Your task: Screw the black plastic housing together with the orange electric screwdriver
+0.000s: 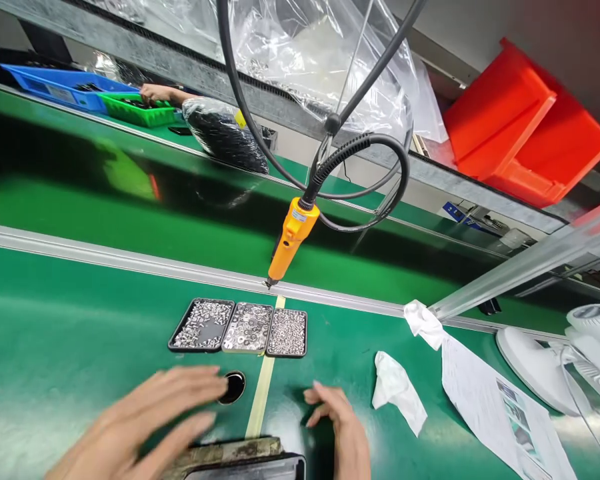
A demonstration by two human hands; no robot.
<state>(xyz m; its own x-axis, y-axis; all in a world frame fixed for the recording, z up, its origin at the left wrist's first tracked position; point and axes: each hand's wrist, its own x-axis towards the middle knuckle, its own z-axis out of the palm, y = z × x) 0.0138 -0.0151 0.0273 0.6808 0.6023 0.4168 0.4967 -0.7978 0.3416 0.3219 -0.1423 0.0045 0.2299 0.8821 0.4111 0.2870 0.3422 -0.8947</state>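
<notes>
Jig (240, 460) sits at the near edge of the green table (55, 333), a dark flat block, partly cut off. Both hands hover just above it, holding nothing. Left hand (145, 420) is spread wide and blurred, near a small black ring (233, 387). Right hand (343, 427) has loosely curled fingers. It looks like the setting-up step; next needs a firm grip on the block. Three trays (240, 327) of small metal bits sit behind, under a hanging orange screwdriver (290, 240). A white rag (397, 390) lies to the right.
</notes>
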